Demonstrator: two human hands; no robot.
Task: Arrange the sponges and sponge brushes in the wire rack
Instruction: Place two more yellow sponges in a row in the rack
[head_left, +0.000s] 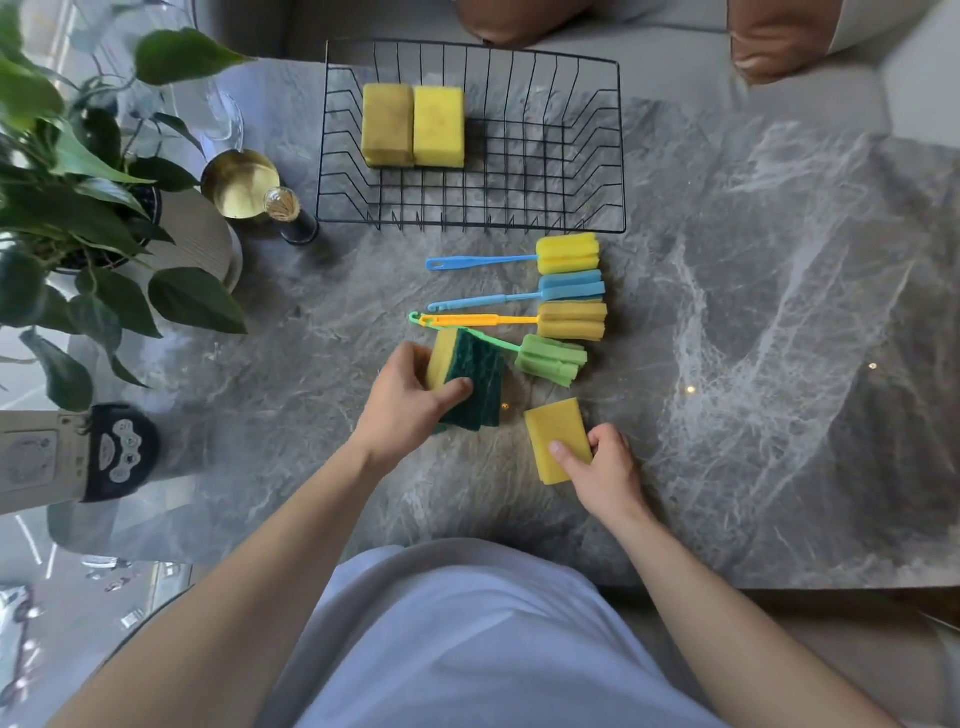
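Sponges first: two plain yellow sponges (413, 126) already sit side by side, touching, in the far-left part of the wire rack (571, 156), long axes running away from me. Rest of the rack floor is bare.

Just in front of the rack, four sponge brushes lie in a row on the marble table (779, 312), handles pointing left, foam heads right: yellow-head brush (567, 253) nearest the rack, then blue brush (571, 286), orange-handle brush (571, 320), then green brush (553, 359) angled, its handle partly under the scrub sponges.

My left hand (410, 405) pinches a stack of green-backed scrub sponges (470, 382), thumb on the yellow side, fingers curled over the green pad; stack tipped on edge, long axis running toward the rack. Count in the stack unclear.

My right hand (602, 467) pinches one more yellow sponge (556, 436) at its near end, thumb on top, fingers at the side; long axis points toward the rack, slightly left.

Handling guess: all foam, light, soft, squashes under grip, nothing fragile. Best taken across the short sides, gentle squeeze. Brushes likely best taken mid-handle; thin plastic, probably flexes, heads floppy.

Potted plant (104, 208) and brass cup (241, 184) sit left of the rack.
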